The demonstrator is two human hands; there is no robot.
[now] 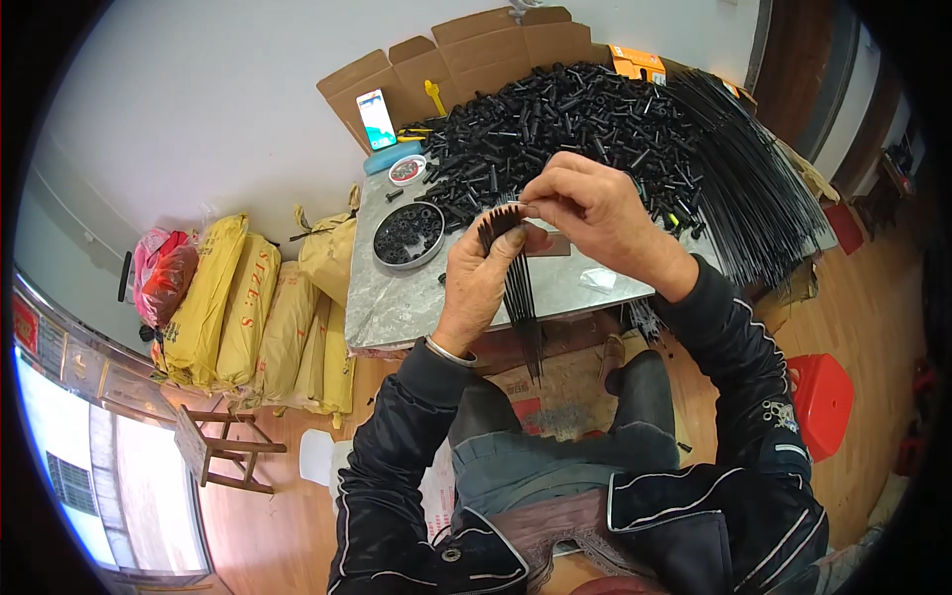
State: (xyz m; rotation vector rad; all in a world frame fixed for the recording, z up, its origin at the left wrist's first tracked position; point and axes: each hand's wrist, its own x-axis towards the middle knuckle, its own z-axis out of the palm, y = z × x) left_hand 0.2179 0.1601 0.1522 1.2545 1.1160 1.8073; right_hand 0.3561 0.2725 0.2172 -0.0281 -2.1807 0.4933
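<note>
My left hand [479, 281] grips a bundle of thin black rods [520, 302] that hangs down past the table edge, its top ends fanned out above the fingers. My right hand [593, 212] reaches across and pinches at the top of one rod with thumb and forefinger; whatever small piece sits between the fingertips is too small to make out. Both hands hover over the grey marble-patterned table [397, 297]. Behind them lies a big heap of short black plastic tubes [555, 124].
A round metal tin [409, 235] of small black rings sits left of my hands, with a small white dish [407, 170] and a propped phone [376, 119] behind. A sheaf of long black rods [744, 178] lies at right. Yellow sacks [248, 317], a red stool [821, 402] and wooden stool [223, 448] stand around.
</note>
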